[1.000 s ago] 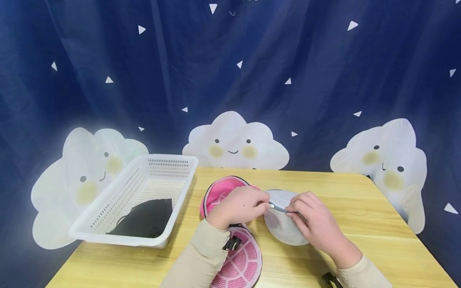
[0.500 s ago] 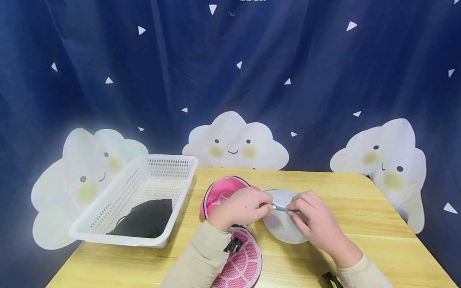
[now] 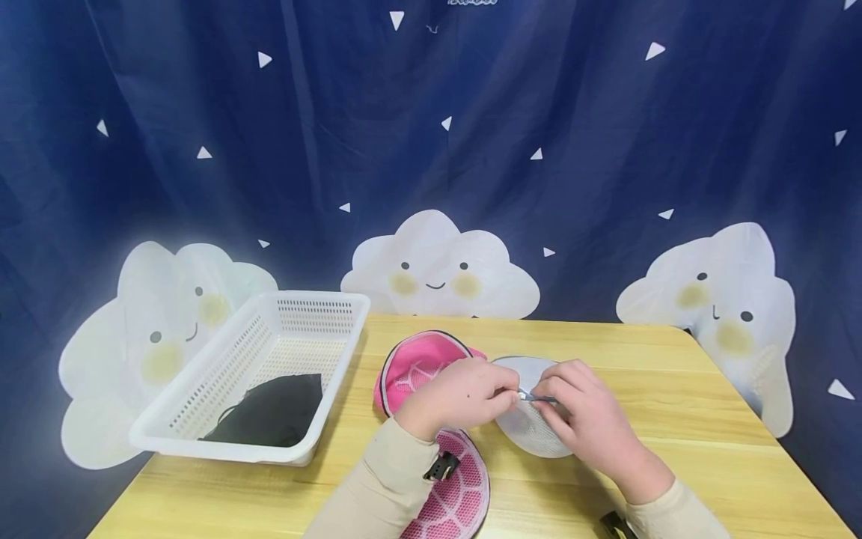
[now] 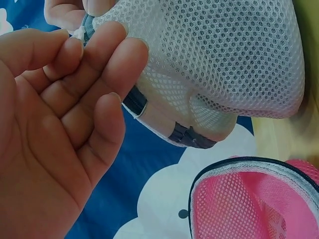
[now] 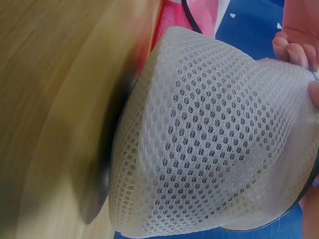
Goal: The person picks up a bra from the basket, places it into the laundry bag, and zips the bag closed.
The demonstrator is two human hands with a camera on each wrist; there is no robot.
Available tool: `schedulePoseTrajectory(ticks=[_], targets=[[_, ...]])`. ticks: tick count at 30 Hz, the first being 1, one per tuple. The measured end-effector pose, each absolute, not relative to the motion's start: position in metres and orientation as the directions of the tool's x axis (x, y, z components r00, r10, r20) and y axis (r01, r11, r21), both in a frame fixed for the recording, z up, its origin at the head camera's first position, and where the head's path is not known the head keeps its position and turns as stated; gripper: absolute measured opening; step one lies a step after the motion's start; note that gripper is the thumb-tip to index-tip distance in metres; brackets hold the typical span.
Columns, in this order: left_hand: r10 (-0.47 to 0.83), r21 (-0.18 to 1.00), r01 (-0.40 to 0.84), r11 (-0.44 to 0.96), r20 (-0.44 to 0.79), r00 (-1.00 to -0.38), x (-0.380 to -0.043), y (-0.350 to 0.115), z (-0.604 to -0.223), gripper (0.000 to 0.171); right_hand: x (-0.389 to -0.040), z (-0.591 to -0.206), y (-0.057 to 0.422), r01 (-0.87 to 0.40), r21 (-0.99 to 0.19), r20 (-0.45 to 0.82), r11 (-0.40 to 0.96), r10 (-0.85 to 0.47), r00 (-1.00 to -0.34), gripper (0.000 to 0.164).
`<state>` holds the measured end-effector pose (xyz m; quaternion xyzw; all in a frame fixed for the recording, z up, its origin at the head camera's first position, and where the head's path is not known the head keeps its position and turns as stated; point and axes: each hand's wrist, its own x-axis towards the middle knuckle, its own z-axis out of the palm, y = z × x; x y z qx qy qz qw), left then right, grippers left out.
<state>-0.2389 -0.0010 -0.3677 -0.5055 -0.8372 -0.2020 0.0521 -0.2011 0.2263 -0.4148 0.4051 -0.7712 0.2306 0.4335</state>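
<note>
A white mesh laundry bag (image 3: 535,438) stands on the table in front of me, bulging and rounded; its mesh fills much of the right wrist view. Along its top runs a grey zipper (image 3: 536,397). My left hand (image 3: 461,395) pinches the small whitish zipper slider (image 4: 78,33) between thumb and fingertips. Close beside it, my right hand (image 3: 592,423) pinches the zipper edge from the other side. A pink mesh bag (image 3: 420,352) gapes open under and behind my left hand, with a round pink mesh panel (image 3: 465,486) partly hidden below my left forearm.
On the left stands a white perforated plastic basket (image 3: 360,329), holding a black fabric item (image 3: 276,410). The wooden table (image 3: 694,419) extends to the right of my hands. Behind it hangs a dark blue curtain (image 3: 572,97) with cloud prints.
My left hand has moved a little to the right along the zipper with the slider, closer to my right hand. The right hand has stayed nearly in place.
</note>
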Motion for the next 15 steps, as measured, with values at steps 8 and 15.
schedulePoseTrajectory(ticks=[8, 15], targets=[[0.84, 0.304, 0.873, 0.381, 0.281, -0.465, -0.2364, 0.0023, -0.3675, 0.027, -0.2002, -0.4143, 0.2237, -0.823, -0.004, 0.859, 0.568, -0.419, -0.294, 0.03], [0.845, 0.276, 0.885, 0.375, 0.291, -0.448, -0.2339, 0.0063, -0.366, 0.027, -0.2, -0.414, 0.2223, -0.822, -0.005, 0.853, 0.57, -0.426, -0.301, 0.031]])
